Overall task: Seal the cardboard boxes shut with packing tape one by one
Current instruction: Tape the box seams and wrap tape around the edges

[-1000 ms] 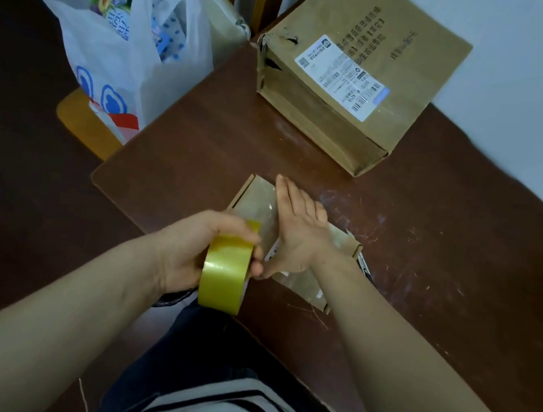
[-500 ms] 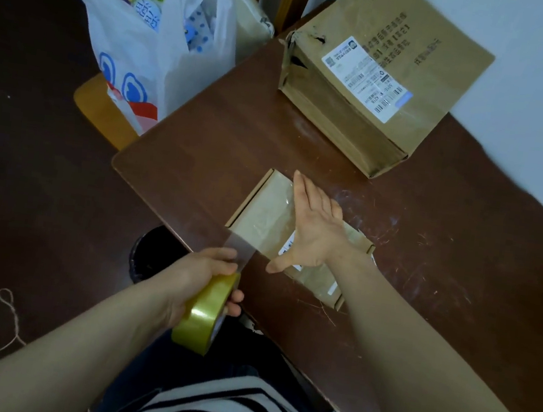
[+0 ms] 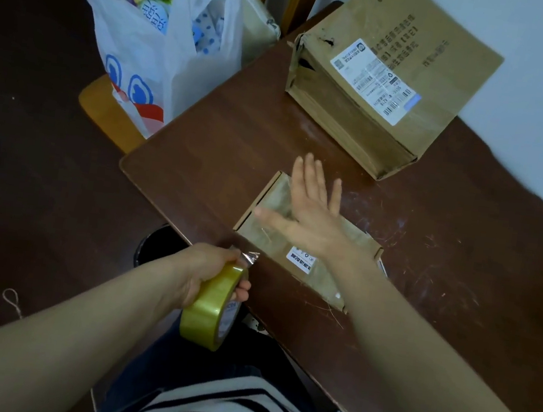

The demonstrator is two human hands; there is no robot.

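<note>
Flat brown box, tape-glossed lid, under right hand's spread fingers. One yellow roll, 7 o'clock, gripped by left hand. Two boxes: second box, 1 o'clock.

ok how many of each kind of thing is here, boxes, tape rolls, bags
cardboard boxes: 2 (small flat box, large box)
packing tape roll: 1
plastic bag: 1
total: 4
</note>
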